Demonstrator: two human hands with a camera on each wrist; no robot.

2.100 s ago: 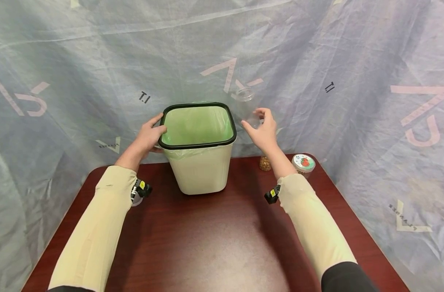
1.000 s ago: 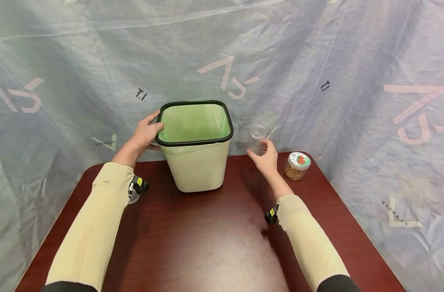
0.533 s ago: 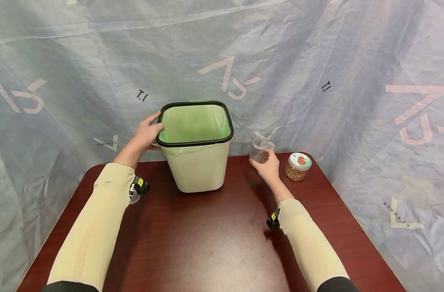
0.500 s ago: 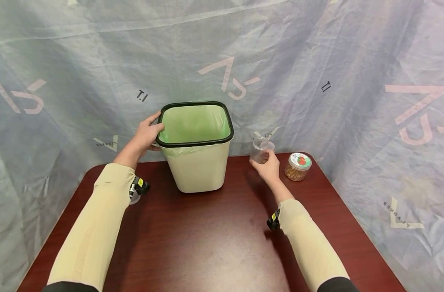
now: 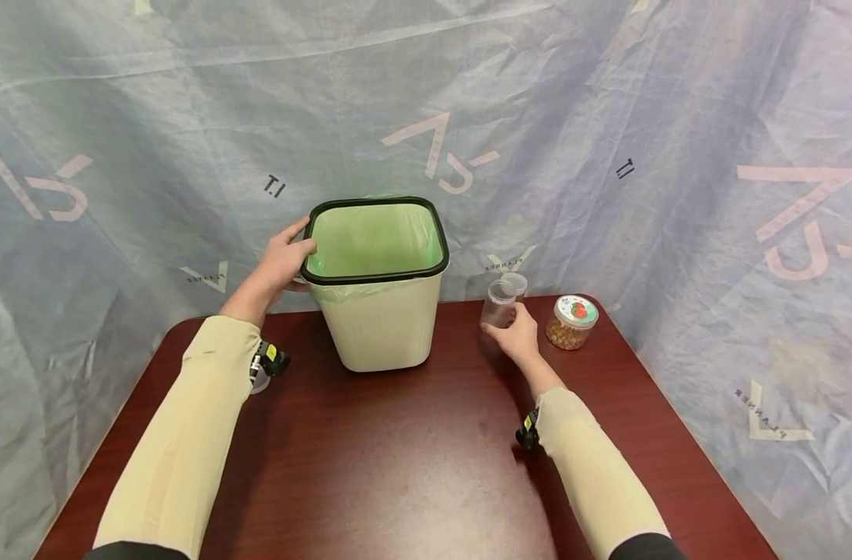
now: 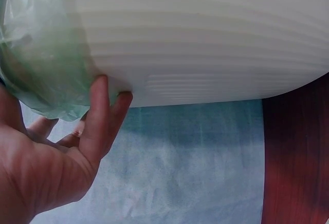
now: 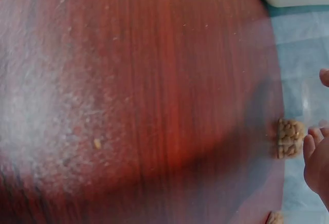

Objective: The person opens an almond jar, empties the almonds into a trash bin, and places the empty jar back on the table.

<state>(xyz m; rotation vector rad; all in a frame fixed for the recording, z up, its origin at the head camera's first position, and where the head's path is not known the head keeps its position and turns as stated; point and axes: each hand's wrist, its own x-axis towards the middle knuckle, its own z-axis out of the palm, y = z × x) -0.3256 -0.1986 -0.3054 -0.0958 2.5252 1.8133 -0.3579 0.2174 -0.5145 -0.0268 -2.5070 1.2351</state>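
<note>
My left hand (image 5: pixel 281 260) grips the left side of the white bin (image 5: pixel 380 327), thumb over its black rim; the left wrist view shows the fingers (image 6: pixel 97 116) against the outside. A green liner (image 5: pixel 377 237) lines the bin. Right of it, my right hand (image 5: pixel 518 334) holds a clear, upright plastic jar (image 5: pixel 497 308) low by the table's back edge. Behind that jar stands another clear jar (image 5: pixel 517 283), partly hidden. In the right wrist view, nut-like pieces (image 7: pixel 291 138) show beside the hand (image 7: pixel 318 165); the held jar is hardly visible there.
A lidded jar (image 5: pixel 570 322) of brown pieces stands at the back right of the dark red table (image 5: pixel 398 467). A round clear object (image 5: pixel 260 382) is partly hidden by my left wrist. A grey sheet (image 5: pixel 573 93) hangs behind.
My right hand has brought the clear jar down and slightly right, from beside the bin's rim to near the table. The left hand keeps its grip on the bin.
</note>
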